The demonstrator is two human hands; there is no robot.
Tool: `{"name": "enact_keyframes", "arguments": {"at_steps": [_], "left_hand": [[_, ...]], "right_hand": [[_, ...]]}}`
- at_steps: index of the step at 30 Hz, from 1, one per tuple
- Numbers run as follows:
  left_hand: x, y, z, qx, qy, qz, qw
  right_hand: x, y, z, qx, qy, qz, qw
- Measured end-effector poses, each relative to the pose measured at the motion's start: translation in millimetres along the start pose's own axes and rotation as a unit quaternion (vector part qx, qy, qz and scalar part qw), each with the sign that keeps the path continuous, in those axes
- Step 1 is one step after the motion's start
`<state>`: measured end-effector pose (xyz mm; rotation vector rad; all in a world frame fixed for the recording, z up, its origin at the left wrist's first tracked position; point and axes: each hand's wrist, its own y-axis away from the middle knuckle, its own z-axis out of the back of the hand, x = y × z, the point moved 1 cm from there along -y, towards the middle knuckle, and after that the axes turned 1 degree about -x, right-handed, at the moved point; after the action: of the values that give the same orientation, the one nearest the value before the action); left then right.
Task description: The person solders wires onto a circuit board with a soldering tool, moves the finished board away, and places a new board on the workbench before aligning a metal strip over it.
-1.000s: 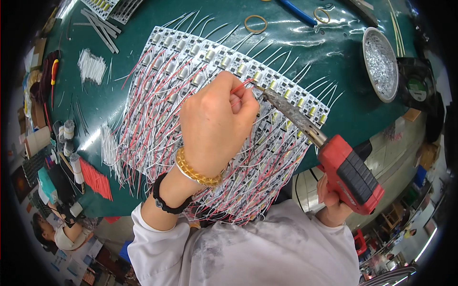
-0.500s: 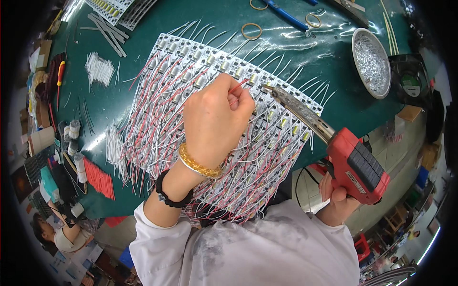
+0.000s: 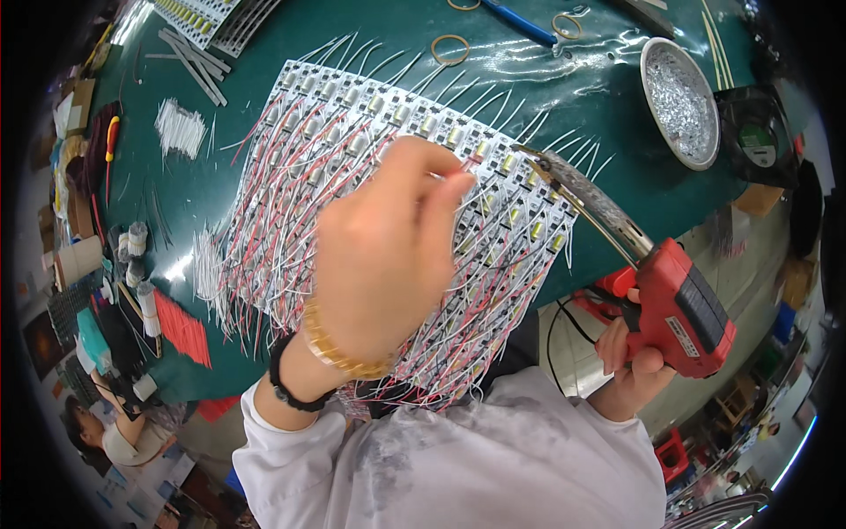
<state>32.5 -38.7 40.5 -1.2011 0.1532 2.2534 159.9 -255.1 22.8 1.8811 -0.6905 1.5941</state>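
Note:
A panel of small white circuit boards (image 3: 502,181) lies in front of me, bristling with red and white wires and dotted with yellowish components. Over its upper middle, my left hand (image 3: 388,220) is closed in a pinch on a red wire (image 3: 473,160); the hand is blurred and hides most of the wire. My right hand (image 3: 636,375) grips the handle of a red soldering gun (image 3: 683,309). The gun's long metal tip points up and left, over the panel's right part, a little right of my left fingertips. Whether the tip touches a board, I cannot tell.
At the right stand a metal bowl of silvery scraps (image 3: 680,104) and a black fan-like box (image 3: 758,141). Bundles of white wires (image 3: 181,130) and red wires (image 3: 181,326), plus a screwdriver (image 3: 112,138), lie at the left. Scissors (image 3: 520,22) lie at the far edge.
The soldering gun has moved right, its tip farther from my left fingers. My left hand has turned and its wrist has shifted left. The panel appears slightly farther left in view.

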Motion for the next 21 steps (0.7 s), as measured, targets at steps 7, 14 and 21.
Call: {"name": "enact_keyframes", "arguments": {"at_steps": [7,14,21], "left_hand": [[19,4,-29,0.035,-0.067,0.003,0.997],[21,-2,-29,0.051,-0.015,0.075,0.996],[25,-5,-25,0.078,0.02,0.1,0.992]], "right_hand": [[1,5,-2,-0.005,0.079,0.017,0.997],[-6,2,-5,0.019,0.088,-0.046,0.995],[-20,5,9,0.05,0.213,0.034,0.975]]}}
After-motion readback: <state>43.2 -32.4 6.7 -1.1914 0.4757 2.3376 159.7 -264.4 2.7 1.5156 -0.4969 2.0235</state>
